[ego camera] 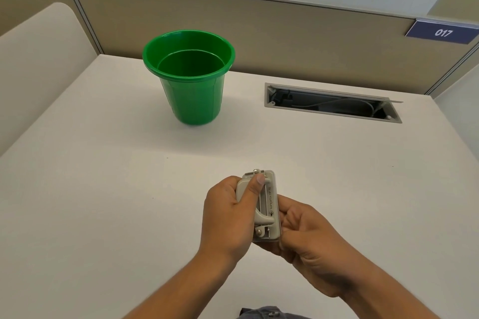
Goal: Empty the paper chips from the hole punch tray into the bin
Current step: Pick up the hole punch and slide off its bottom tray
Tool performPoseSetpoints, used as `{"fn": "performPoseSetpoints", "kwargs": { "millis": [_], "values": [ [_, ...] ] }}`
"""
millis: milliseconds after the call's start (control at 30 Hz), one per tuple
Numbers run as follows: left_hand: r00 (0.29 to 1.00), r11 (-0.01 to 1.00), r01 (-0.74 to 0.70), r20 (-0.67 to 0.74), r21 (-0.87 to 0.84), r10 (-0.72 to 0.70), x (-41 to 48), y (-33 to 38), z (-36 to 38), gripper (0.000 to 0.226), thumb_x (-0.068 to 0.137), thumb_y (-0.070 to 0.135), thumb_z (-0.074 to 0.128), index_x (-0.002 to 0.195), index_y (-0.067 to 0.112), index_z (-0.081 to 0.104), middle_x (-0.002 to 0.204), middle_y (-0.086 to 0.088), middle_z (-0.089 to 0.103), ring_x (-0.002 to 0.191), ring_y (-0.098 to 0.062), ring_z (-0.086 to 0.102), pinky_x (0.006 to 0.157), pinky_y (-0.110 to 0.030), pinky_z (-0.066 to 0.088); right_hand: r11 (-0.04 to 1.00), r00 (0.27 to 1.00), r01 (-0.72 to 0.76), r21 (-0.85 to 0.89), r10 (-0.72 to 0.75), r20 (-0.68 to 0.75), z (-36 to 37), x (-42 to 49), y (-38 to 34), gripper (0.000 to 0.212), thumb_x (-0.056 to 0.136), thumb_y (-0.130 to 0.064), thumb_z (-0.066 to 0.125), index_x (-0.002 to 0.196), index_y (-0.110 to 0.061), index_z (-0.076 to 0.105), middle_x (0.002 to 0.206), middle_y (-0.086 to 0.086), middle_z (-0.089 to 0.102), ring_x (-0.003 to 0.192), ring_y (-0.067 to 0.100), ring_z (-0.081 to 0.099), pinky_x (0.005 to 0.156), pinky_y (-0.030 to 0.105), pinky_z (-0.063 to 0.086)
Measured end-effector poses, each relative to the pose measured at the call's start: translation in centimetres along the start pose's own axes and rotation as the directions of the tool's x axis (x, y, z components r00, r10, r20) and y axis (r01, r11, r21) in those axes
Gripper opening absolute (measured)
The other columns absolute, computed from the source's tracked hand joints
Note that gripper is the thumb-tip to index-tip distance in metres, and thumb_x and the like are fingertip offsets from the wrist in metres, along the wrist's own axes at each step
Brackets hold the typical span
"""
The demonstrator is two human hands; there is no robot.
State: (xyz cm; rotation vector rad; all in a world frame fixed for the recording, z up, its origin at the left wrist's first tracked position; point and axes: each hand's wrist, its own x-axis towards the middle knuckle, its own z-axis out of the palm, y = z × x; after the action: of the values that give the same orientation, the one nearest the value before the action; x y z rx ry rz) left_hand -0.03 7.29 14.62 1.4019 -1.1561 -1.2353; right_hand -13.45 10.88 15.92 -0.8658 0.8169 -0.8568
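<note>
A person's left hand (pixel 228 217) and right hand (pixel 308 238) both grip a beige hole punch (pixel 261 204) above a white desk (pixel 103 189), near its front edge, while the green bin (pixel 190 77) stands upright well apart, before a partition signed 017 (pixel 442 32).

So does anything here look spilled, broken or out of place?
No spill or damage shows. The green bin stands upright on the desk instead of the floor, and the cable hatch lies open with wires showing. Both hands hold the hole punch.
</note>
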Motion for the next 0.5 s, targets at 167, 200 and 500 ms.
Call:
{"fn": "performPoseSetpoints", "kwargs": {
  "millis": [167, 200, 500],
  "values": [
    [1.000, 0.999, 0.001, -0.012, -0.035, -0.001, -0.1, 0.1, 0.0, 0.039, 0.084, 0.050, 0.066, 0.068, 0.014, 0.066, 0.058, 0.007, 0.067, 0.052, -0.008, 0.063, 0.052, -0.035, 0.057, 0.998, 1.000, -0.015, -0.062, 0.014, -0.022, 0.2, 0.1, 0.1, 0.067, 0.073, 0.016, 0.043, 0.129, -0.017, 0.062, 0.116, 0.016, 0.071, 0.106, 0.023, 0.067, 0.101, 0.033, 0.050],
    [1.000, 0.999, 0.006, -0.015, -0.052, -0.006, -0.1, 0.2, 0.1, 0.041, 0.084, 0.050, 0.066, 0.068, 0.013, 0.065, 0.056, 0.006, 0.065, 0.051, -0.010, 0.061, 0.053, -0.038, 0.056, 0.994, 0.999, -0.007, -0.107, 0.003, -0.042, 0.2, 0.1, 0.2, 0.068, 0.073, 0.017, 0.044, 0.129, -0.019, 0.061, 0.116, 0.018, 0.070, 0.104, 0.023, 0.066, 0.101, 0.035, 0.050],
    [1.000, 0.994, -0.018, -0.007, -0.105, 0.017, -0.2, 0.4, 0.2, 0.033, 0.087, 0.045, 0.066, 0.059, 0.028, 0.064, 0.051, 0.013, 0.062, 0.048, -0.004, 0.058, 0.047, -0.017, 0.045, 0.898, 0.960, 0.059, -0.437, -0.171, -0.223, 1.0, 0.7, 1.4, 0.055, 0.077, 0.009, 0.061, 0.118, -0.026, 0.061, 0.105, 0.014, 0.072, 0.097, 0.049, 0.061, 0.079, 0.066, 0.051]
  ]
}}
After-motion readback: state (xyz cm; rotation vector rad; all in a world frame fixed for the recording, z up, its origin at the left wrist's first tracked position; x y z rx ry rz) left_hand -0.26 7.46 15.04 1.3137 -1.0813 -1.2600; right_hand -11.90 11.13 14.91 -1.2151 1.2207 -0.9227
